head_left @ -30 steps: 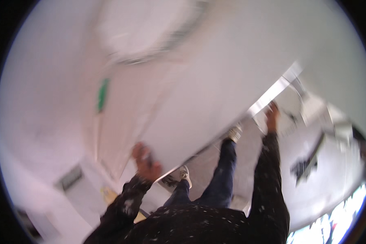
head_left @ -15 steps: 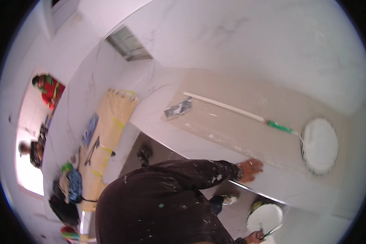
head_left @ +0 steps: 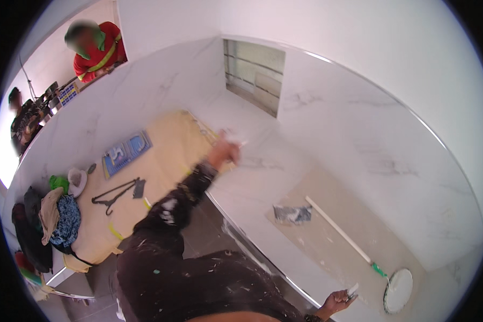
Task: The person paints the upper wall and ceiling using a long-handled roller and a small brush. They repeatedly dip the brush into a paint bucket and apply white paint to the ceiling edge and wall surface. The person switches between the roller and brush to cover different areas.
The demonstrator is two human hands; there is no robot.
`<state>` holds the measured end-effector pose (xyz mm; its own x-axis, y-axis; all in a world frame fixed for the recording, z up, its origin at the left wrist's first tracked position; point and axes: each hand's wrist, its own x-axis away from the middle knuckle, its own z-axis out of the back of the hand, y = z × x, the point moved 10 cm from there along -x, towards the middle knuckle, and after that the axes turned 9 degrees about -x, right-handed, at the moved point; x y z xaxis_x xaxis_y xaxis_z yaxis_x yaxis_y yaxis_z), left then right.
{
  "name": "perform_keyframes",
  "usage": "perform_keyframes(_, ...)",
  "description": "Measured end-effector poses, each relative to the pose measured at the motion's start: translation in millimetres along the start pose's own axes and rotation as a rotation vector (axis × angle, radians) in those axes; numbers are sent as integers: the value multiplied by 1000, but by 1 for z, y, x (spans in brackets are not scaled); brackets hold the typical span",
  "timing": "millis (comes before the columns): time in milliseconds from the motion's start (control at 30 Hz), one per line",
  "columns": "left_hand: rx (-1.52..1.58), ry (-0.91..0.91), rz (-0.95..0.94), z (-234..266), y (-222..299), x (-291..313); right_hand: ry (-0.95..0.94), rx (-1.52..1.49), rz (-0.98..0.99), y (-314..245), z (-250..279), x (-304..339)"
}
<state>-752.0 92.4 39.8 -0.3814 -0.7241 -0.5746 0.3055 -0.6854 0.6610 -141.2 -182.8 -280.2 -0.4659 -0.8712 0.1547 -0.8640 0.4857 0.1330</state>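
Observation:
My left hand is stretched forward over the far end of a yellow cloth. Motion smears its fingers, and a whitish blur sits at their tips, so I cannot tell whether it holds anything. Lower right, my right hand is closed around a small white object that pokes out above the fist; its kind is not clear. That hand is near a round tub of white paint. A long white pole with a green end lies on a beige sheet, pointing to the tub. A paint-smeared grey piece lies beside it.
The marbled white counter turns a corner under a barred opening. On the cloth are black hangers, a blue packet and a pile of clothes and bags. Beyond the wall at upper left are two people.
My view has turned left. My left hand has lifted off the counter and reached out toward the cloth. My right hand has come up from the lower bucket, where it held a thin handle.

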Motion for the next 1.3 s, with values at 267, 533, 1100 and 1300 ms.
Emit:
perform_keyframes(267,186,209,-205,186,201,-95,-77,130,-420,221,-59,-93)
perform_keyframes(533,-562,81,349,168,-40,-59,-261,-16,-748,357,-171,-114)
perform_keyframes(1100,-817,197,1242,304,-489,169,-757,1026,-25,728,-511,-135)
perform_keyframes(1300,-1065,129,1208,306,-514,170,-1074,1351,306,912,-654,-148)
